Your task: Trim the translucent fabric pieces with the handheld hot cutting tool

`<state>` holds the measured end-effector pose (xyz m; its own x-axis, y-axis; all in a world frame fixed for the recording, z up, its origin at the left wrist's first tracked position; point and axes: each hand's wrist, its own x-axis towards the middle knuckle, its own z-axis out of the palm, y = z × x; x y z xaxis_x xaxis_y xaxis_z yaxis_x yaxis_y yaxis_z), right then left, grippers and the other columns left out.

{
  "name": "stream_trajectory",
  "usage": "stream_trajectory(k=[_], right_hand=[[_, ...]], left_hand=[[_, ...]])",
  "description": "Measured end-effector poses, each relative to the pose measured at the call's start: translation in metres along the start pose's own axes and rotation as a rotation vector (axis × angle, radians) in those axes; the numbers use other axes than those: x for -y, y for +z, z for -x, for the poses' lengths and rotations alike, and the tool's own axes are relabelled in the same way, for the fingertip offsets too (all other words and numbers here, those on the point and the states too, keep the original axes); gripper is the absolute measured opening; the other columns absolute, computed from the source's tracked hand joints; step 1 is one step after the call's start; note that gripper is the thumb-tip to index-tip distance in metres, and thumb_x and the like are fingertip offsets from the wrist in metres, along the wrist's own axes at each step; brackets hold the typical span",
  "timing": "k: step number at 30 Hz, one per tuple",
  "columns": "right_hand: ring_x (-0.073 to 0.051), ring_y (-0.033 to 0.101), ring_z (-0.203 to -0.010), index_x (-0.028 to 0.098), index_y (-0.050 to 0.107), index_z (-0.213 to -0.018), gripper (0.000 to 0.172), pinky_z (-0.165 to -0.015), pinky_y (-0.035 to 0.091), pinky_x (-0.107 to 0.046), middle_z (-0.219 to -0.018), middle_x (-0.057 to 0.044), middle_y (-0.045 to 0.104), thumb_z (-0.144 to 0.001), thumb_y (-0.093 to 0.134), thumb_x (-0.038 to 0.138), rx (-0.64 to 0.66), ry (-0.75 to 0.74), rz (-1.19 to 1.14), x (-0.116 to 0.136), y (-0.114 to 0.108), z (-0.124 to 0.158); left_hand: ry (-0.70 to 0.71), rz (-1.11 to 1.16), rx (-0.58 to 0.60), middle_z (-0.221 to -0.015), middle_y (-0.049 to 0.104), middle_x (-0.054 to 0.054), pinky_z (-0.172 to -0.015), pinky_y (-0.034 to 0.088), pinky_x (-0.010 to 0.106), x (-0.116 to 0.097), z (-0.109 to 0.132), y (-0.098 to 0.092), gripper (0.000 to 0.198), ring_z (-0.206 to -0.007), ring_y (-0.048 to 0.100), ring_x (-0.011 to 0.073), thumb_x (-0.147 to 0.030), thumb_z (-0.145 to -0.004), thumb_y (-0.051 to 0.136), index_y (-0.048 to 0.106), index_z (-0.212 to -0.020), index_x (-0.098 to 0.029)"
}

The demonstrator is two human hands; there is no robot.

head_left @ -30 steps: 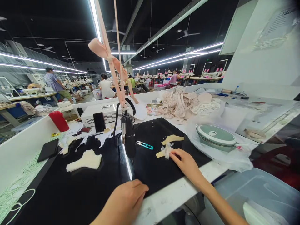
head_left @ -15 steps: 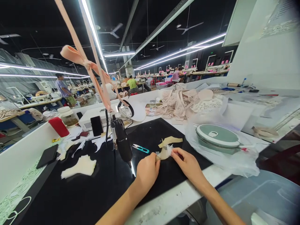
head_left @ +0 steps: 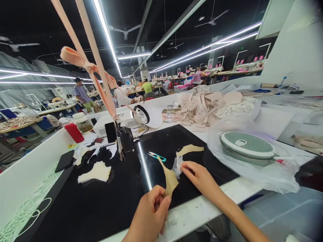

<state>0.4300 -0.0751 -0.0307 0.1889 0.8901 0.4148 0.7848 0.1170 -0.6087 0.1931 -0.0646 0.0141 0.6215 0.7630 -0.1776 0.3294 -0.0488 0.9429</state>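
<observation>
My left hand (head_left: 152,211) is closed on the end of a curved tan fabric piece (head_left: 170,178), low over the mat's front edge. The piece's thin tip points away toward the teal thread snips (head_left: 157,156). In my right hand (head_left: 198,174), thumb and fingers pinch a crumpled, see-through white scrap (head_left: 177,167), just right of the tan piece. A second tan strip (head_left: 190,149) lies behind it on the black mat (head_left: 161,141). Left of the snips, a black tool (head_left: 126,143) hangs from a knotted peach strap (head_left: 94,69). Its lower end hovers above the mat.
Cream fabric pieces (head_left: 95,172) lie on the mat's left. An oval green-lidded container (head_left: 246,144) sits in a clear plastic bag at right. Beige fabric (head_left: 202,104) is heaped at the back. Light green cord (head_left: 27,211) runs along the left wall. Several people work in the background.
My left hand has moved toward me with the tan piece, which has parted from the white scrap in my right hand. The hanging tool has swung and the view has shifted.
</observation>
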Motion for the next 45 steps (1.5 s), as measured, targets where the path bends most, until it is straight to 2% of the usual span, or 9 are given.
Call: stream_trajectory(k=[6,12,15,20,25,31,35,39,45], right_hand=[[-0.025,0.067,-0.091,0.030,0.070,-0.115,0.027,-0.085,0.054,-0.039,-0.104,-0.007,0.070,-0.097,0.052,0.040,0.074,-0.135,0.172,0.013,0.010,0.001],[-0.040,0.065,-0.097,0.017,0.066,-0.130,0.055,-0.081,0.053,-0.059,-0.124,-0.025,0.063,-0.101,0.032,0.050,-0.116,-0.145,0.462,0.023,0.000,0.008],[-0.033,0.064,-0.111,0.022,0.067,-0.127,0.048,-0.095,0.054,-0.051,-0.126,-0.016,0.066,-0.101,0.036,0.049,-0.164,-0.255,0.289,0.049,-0.010,0.016],[-0.023,0.064,-0.117,0.033,0.073,-0.111,0.030,-0.099,0.053,-0.034,-0.125,-0.004,0.069,-0.095,0.055,0.050,0.114,-0.245,-0.169,0.101,-0.008,0.028],[-0.018,0.068,-0.083,0.026,0.073,-0.081,0.031,-0.076,0.054,-0.024,-0.088,-0.002,0.073,-0.091,0.058,0.052,0.284,-0.080,-0.370,0.128,0.009,0.021],[-0.013,0.051,-0.060,0.024,0.066,-0.075,0.034,-0.055,0.041,-0.022,-0.066,0.003,0.059,-0.089,0.057,0.053,0.376,0.046,-0.413,0.146,0.029,0.007],[-0.013,0.049,-0.060,0.023,0.066,-0.075,0.033,-0.056,0.040,-0.022,-0.066,0.003,0.058,-0.089,0.056,0.052,0.440,0.003,-0.449,0.160,0.049,0.002],[-0.014,0.052,-0.063,0.024,0.069,-0.078,0.035,-0.058,0.042,-0.022,-0.069,0.002,0.061,-0.089,0.055,0.054,0.488,-0.051,-0.462,0.168,0.072,-0.005],[-0.016,0.055,-0.066,0.024,0.070,-0.082,0.035,-0.060,0.043,-0.023,-0.072,0.001,0.063,-0.091,0.054,0.054,0.534,-0.119,-0.362,0.176,0.104,-0.021]], left_hand=[[-0.050,0.638,0.224,-0.046,0.041,-0.012,-0.033,0.019,0.016,0.016,0.028,-0.012,0.055,-0.029,0.026,0.0022,-0.067,-0.078,0.070,0.039,-0.076,-0.022],[-0.229,1.152,0.348,-0.049,0.039,-0.011,-0.032,0.014,0.015,0.022,0.044,-0.030,0.042,-0.034,0.021,0.0020,-0.046,-0.076,0.082,0.052,-0.082,-0.018],[-0.298,1.303,0.384,-0.050,0.038,-0.010,-0.032,0.014,0.013,0.024,0.050,-0.038,0.035,-0.037,0.022,0.0020,-0.035,-0.077,0.083,0.055,-0.084,-0.015],[-0.283,1.401,0.422,-0.052,0.034,-0.010,-0.035,0.015,0.012,0.033,0.058,-0.046,0.025,-0.040,0.022,0.0028,-0.027,-0.083,0.076,0.056,-0.085,-0.014],[-0.294,1.079,0.327,-0.054,0.033,-0.009,-0.037,0.015,0.014,0.037,0.073,-0.056,0.025,-0.041,0.019,0.0039,-0.039,-0.089,0.064,0.054,-0.086,-0.017],[-0.027,0.358,-0.200,-0.073,0.050,-0.001,-0.052,0.040,0.020,0.035,0.084,-0.090,0.052,-0.058,0.043,0.0087,-0.065,-0.089,0.051,0.062,-0.095,-0.015],[0.076,0.266,-0.193,-0.081,0.055,0.001,-0.068,0.043,0.023,0.031,0.083,-0.109,0.045,-0.073,0.051,0.0112,-0.056,-0.093,0.051,0.065,-0.095,-0.014],[0.102,0.192,-0.152,-0.069,0.053,-0.003,-0.059,0.039,0.022,0.031,0.080,-0.120,0.025,-0.061,0.048,0.0097,-0.040,-0.086,0.062,0.062,-0.088,-0.015],[0.067,0.065,-0.237,-0.066,0.055,-0.003,-0.059,0.040,0.023,0.050,0.080,-0.155,0.022,-0.061,0.053,0.0114,-0.035,-0.088,0.052,0.055,-0.076,-0.017]])
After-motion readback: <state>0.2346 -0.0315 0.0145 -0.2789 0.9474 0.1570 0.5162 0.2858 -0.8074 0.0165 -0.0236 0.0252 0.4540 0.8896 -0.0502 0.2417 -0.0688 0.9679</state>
